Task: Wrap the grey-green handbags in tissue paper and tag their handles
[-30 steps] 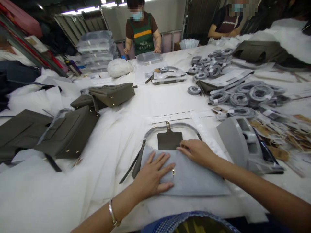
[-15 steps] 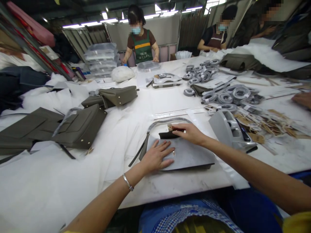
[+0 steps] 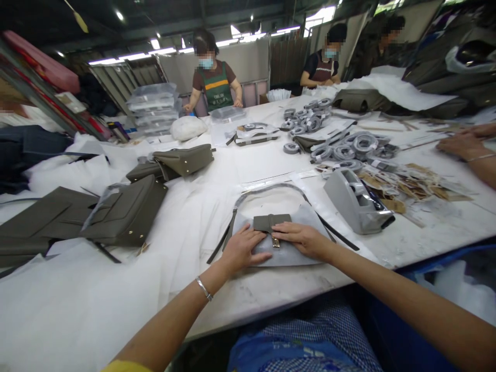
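A handbag (image 3: 289, 256) lies on the table in front of me, its front covered by a pale grey sheet. Its short olive flap (image 3: 263, 222) is folded down over the sheet, and a gold-coloured clasp (image 3: 275, 242) shows at the flap's lower edge. The wrapped handle (image 3: 267, 187) arches out behind the bag, with dark strap ends at both sides. My left hand (image 3: 242, 250) rests flat on the left of the front, fingertips at the flap. From the right, my right hand (image 3: 304, 238) lies with outstretched fingers across the flap's right part, beside the clasp.
Olive bags (image 3: 135, 212) lie on white paper at left. A grey tape dispenser (image 3: 352, 201) stands right of my bag, near tags (image 3: 418, 186) and coiled wrapped straps (image 3: 349, 147). A co-worker's hands (image 3: 465, 144) are at far right; two masked people work across the table.
The flap, lifted with my right hand at its edge, has come down onto the bag's front. My right hand moved down towards me; my left stayed on the front. The view shifted slightly.
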Motion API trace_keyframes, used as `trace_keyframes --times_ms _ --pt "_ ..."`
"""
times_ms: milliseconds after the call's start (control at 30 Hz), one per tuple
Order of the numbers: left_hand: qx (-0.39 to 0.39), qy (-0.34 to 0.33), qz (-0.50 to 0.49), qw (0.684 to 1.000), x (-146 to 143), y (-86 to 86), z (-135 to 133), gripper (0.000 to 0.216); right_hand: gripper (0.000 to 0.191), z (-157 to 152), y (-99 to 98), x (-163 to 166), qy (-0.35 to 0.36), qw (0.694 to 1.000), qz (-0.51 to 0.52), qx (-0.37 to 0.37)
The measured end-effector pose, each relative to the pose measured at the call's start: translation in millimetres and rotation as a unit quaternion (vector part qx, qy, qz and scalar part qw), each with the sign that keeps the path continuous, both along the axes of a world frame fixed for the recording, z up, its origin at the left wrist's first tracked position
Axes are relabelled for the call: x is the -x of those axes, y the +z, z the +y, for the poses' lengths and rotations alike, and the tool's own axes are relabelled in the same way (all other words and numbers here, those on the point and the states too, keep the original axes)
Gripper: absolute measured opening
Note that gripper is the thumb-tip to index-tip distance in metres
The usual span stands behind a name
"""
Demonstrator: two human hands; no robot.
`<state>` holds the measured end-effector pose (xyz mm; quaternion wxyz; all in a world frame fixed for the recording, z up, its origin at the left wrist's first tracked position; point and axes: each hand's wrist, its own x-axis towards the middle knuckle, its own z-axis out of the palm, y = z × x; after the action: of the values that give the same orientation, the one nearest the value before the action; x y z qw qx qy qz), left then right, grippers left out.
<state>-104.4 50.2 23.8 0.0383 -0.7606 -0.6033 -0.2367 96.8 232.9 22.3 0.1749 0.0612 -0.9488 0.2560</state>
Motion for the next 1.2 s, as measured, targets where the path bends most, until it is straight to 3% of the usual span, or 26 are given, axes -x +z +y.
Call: trace_keyframes --times_ms 167,333,567,933,1200 --pt "-0.035 -0.032 0.033 0.998 -9.9 -3.2 -6.0 0.038 0.05 2.5 -9.1 -0.5 0.005 1.0 0.026 -0.005" --pt "-0.034 -0.109 0.074 0.991 -23.9 1.2 -12.0 0.046 0.049 4.4 -15.7 -1.0 0.006 0.999 0.042 -0.014" --pt "0.007 -0.067 0.02 0.998 -40.8 -7.5 -18.7 0.049 0.046 3.0 -9.9 1.9 -0.001 1.0 0.002 -0.031" --pt "-0.038 -0.107 0.003 0.994 -34.1 -17.5 -21.2 0.036 0.046 -3.9 -6.3 -2.1 -0.02 1.0 0.001 -0.008" --pt "-0.07 -0.08 -0.061 0.992 -37.5 -20.3 -21.7 0.042 0.033 -10.6 7.8 0.1 -0.035 0.999 -0.037 0.014"
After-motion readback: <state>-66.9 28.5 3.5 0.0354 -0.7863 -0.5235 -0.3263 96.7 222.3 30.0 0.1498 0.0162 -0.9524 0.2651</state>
